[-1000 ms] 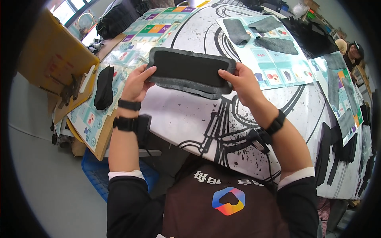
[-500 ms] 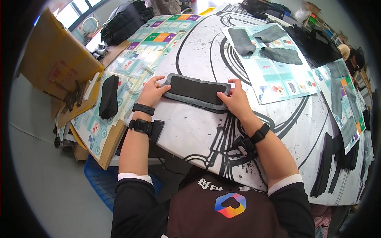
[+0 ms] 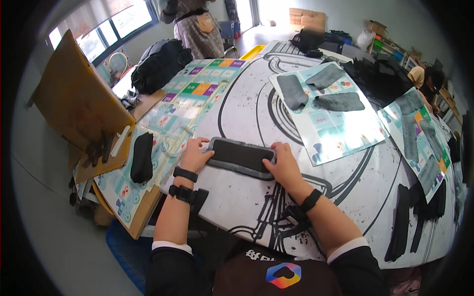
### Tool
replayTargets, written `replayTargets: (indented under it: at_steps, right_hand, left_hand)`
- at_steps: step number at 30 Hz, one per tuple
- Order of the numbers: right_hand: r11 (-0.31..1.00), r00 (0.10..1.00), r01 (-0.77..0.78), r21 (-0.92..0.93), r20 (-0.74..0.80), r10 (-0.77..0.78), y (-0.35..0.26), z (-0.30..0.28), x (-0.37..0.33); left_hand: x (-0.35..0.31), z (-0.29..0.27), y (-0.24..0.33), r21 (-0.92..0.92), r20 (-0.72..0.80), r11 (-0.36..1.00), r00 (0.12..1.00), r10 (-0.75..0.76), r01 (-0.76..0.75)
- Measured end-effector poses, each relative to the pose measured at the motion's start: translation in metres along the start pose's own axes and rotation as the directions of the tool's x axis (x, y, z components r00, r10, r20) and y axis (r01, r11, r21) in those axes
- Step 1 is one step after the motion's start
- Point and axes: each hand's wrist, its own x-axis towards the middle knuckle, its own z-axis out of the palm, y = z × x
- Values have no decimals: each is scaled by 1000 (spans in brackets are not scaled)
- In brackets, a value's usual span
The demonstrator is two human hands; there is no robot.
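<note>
From my end, L hand (image 3: pixel 196 154) & R hand (image 3: pixel 283 166) are part-closed, each pinching one end of the blk grey-edged panel (image 3: pixel 240 155), thumbs on top, prob. to keep it flat over the white table (image 3: pixel 227 202) (can't tell if touching)

Both forearms (image 3: pixel 173 217) forward, left grip (image 3: pixel 196 157) and right grip (image 3: pixel 285 166) apart, thumbs (image 3: pixel 268 166) inward.

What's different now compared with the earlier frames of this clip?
The black panel, held up before, has been lowered to the table or just above it. The view has tilted up, showing more room. Nothing was let go: left hand and right hand still hold its ends. The black bundle and grey pieces stayed put.
</note>
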Motion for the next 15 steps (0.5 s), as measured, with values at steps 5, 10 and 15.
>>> replayTargets:
  at_steps: [5, 10, 15]
  right_hand:
    - [946, 960, 268, -180, 127, -248, 1, 1, -1]
    - [939, 939, 342, 9, 37, -343, 3, -54, 4]
    - [952, 938, 234, 199, -305, -166, -5, -239, -6]
  left_hand:
    - [-1, 7, 28, 409, 111, 850, 942, 316, -333]
    - [14, 14, 45, 167, 126, 899, 913, 387, -404]
    - [-2, -47, 26, -29, -7, 960, 961, 277, -277]
